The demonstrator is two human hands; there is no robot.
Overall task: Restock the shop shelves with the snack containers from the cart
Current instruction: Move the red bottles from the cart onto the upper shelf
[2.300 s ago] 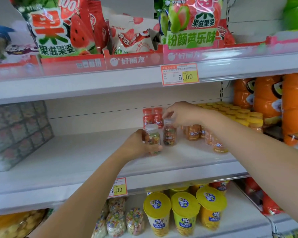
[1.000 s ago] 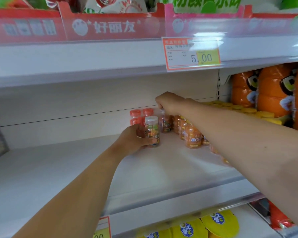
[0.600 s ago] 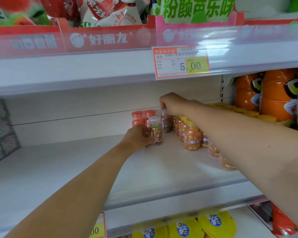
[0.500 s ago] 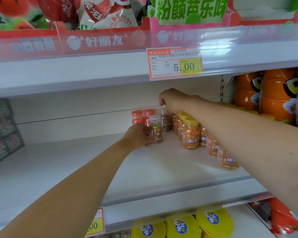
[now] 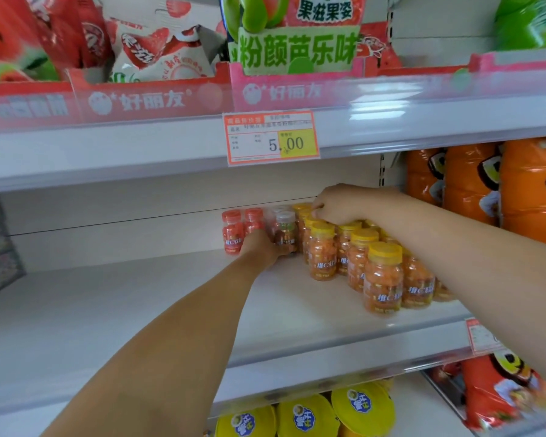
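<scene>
Nearest, on the tier below, yellow-lidded tubs [image 5: 303, 417] stand with only their tops showing; they play no part in this step. Above them the white shelf [image 5: 123, 310] carries its small stock toward the right. There the yellow-capped bottles [image 5: 383, 279] stand upright in tight rows running from near the front lip to the back wall, labels facing out so a shopper can read them.

Just left of that block, the left hand [image 5: 265, 249] wraps its fingers round the lower body of a white-capped bottle [image 5: 285, 228]. The bottle stands upright on the shelf, close against the yellow row. A low grip like this seems meant for sliding it snug without tipping it.

Farther in, the right hand [image 5: 338, 205] arches over the rearmost yellow caps with its fingers curled down onto them (whether it pinches one or merely steadies the row, I cannot tell). At the back, red-capped bottles [image 5: 234, 231] stand just left of the white-capped one, so each cap colour apparently gets its own column. The cart is out of view.
</scene>
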